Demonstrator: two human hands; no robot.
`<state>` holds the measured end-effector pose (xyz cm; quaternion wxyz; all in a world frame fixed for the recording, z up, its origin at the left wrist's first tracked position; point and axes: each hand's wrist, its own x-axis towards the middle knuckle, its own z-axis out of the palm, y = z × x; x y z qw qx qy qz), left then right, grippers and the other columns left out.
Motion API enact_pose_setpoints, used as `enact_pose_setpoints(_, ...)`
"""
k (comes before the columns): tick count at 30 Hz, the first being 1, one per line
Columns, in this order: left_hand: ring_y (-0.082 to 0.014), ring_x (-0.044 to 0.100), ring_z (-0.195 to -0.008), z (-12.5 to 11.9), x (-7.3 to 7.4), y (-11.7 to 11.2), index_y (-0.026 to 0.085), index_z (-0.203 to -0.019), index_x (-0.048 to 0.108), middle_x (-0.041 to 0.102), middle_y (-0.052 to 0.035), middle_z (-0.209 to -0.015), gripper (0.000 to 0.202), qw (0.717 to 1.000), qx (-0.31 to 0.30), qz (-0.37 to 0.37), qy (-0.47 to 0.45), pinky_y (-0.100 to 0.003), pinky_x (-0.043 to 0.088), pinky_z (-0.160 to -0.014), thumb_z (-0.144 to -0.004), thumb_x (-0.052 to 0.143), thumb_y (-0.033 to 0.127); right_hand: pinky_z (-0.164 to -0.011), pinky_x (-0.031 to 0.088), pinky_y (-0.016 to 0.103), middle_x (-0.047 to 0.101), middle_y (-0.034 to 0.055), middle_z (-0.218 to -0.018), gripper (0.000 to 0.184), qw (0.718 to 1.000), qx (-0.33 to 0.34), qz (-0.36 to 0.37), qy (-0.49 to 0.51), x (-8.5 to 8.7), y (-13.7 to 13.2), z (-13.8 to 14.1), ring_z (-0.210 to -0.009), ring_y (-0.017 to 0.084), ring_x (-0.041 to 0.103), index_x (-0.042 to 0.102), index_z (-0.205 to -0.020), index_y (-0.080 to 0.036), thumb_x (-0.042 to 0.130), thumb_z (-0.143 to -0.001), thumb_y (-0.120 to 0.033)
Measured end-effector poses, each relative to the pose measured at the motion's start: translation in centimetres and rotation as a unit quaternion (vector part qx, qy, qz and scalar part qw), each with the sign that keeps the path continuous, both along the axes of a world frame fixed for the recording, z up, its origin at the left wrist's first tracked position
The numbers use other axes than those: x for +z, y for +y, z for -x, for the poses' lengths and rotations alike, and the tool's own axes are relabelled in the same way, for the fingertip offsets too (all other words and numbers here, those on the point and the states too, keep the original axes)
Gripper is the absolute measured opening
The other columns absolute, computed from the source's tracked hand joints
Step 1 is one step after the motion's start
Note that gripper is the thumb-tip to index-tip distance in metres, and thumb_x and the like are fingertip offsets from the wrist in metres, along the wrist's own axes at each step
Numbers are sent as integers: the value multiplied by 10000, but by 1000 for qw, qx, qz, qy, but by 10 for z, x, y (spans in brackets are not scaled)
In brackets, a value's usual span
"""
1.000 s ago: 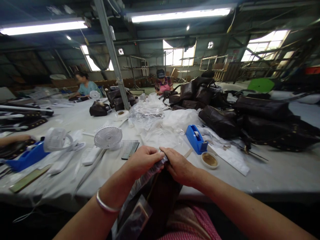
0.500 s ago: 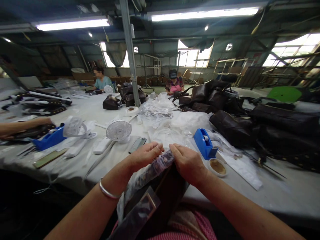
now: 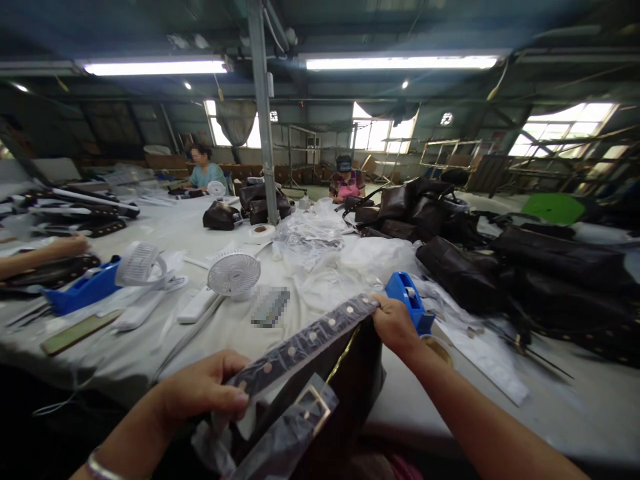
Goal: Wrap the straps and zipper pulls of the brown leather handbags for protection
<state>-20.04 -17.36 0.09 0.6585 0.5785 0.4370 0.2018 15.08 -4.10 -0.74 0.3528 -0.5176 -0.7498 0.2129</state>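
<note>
A dark studded strap (image 3: 310,340) in clear plastic film stretches at a slant between my two hands. My left hand (image 3: 207,387) pinches its lower end, thumb on top. At the upper end, my right hand (image 3: 397,323) has its fingers closed round the strap. Below the strap hangs a dark brown leather bag (image 3: 357,380) with a gold zip along its opening. A second film-wrapped strap piece with a gold buckle (image 3: 317,407) lies across the bag near my lap.
A blue tape dispenser (image 3: 407,300) and a tape roll (image 3: 437,350) stand to the right. White fans (image 3: 234,272), a blurred-out phone (image 3: 270,307) and another blue dispenser (image 3: 80,287) are on the left. Plastic bags (image 3: 320,227) and dark bags (image 3: 455,273) are piled beyond. A co-worker's hand (image 3: 70,247) is at far left.
My left hand has slid down and left along the strap, away from my right hand. My right hand has moved slightly right. The strap now shows at full stretch, studs visible.
</note>
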Motion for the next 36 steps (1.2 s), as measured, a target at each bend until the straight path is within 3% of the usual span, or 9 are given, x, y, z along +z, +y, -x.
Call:
enact_pose_setpoints(3, -109, 555, -564, 21, 2, -11, 255, -898, 731, 711, 61, -703, 391, 1000, -11, -8, -22, -211, 390, -566, -706, 698, 594, -706, 480, 333, 681, 40, -704, 312, 1000, -9, 5, 1, -10, 13, -5, -767, 248, 639, 686, -745, -193, 409, -874, -256)
enact_pose_setpoints(6, -85, 546, -518, 30, 11, -14, 243, -956, 692, 694, 68, -678, 404, 997, 52, -7, -47, -197, 412, -537, -715, 732, 565, -759, 510, 383, 705, 66, -762, 325, 1000, -6, 7, -9, -16, 18, -4, -821, 279, 659, 713, -825, -190, 406, -890, -273)
enact_pose_setpoints(9, -70, 533, -470, 21, 31, -7, 175, -895, 666, 653, 32, -623, 287, 989, 138, -37, -44, -155, 399, -464, -779, 739, 427, -949, 457, 520, 686, 179, -1129, 391, 999, -22, -30, -29, -10, 11, 4, -1106, 371, 601, 650, -1174, -128, 476, -887, -326)
enact_pose_setpoints(13, -90, 588, -496, -13, 68, 19, 146, -821, 634, 665, -8, -672, 287, 982, 160, -100, -8, -166, 446, -466, -764, 768, 393, -1106, 306, 584, 366, 253, -1516, 816, 956, 1, -269, -120, 24, -14, 33, -1412, 397, 320, 287, -1504, -85, 647, -823, -354)
enact_pose_setpoints(16, -95, 620, -518, -48, 90, 44, 139, -805, 641, 674, -12, -695, 326, 984, 129, -118, -26, -175, 482, -498, -738, 796, 418, -1134, 275, 548, 384, 178, -1536, 654, 895, 76, -396, -193, 58, -34, 62, -1436, 356, 304, 370, -1478, -163, 609, -879, -272)
enact_pose_setpoints(19, -133, 665, -597, -76, 100, 62, 142, -867, 648, 692, -24, -723, 402, 988, 63, -114, -87, -252, 559, -610, -695, 829, 456, -1132, 277, 525, 586, 132, -1382, 401, 851, 109, -457, -234, 81, -36, 80, -1361, 340, 436, 576, -1311, -176, 551, -911, -188)
enact_pose_setpoints(24, -190, 704, -639, -71, 87, 71, 158, -876, 641, 735, -67, -751, 493, 989, -24, -64, -132, -299, 567, -617, -622, 863, 517, -835, 511, 379, 727, 162, -1111, 408, 867, 58, -415, -270, 87, -3, 67, -962, 306, 693, 648, -1218, -91, 526, -830, -128)
enact_pose_setpoints(30, -222, 690, -634, -22, 59, 59, 153, -776, 707, 736, -73, -687, 465, 995, -31, -33, -88, -360, 569, -680, -515, 920, 473, -717, 472, 349, 754, 127, -1029, 434, 924, -55, -291, -241, 89, 32, 30, -895, 303, 700, 700, -1170, -181, 504, -787, -124)
enact_pose_setpoints(36, -183, 668, -569, 4, 54, 55, 161, -724, 713, 709, -43, -638, 355, 997, 22, -42, -55, -274, 537, -579, -554, 912, 401, -655, 416, 413, 742, 161, -884, 354, 950, -145, -201, -189, 83, 66, -1, -822, 358, 675, 743, -1105, -196, 474, -900, -300)
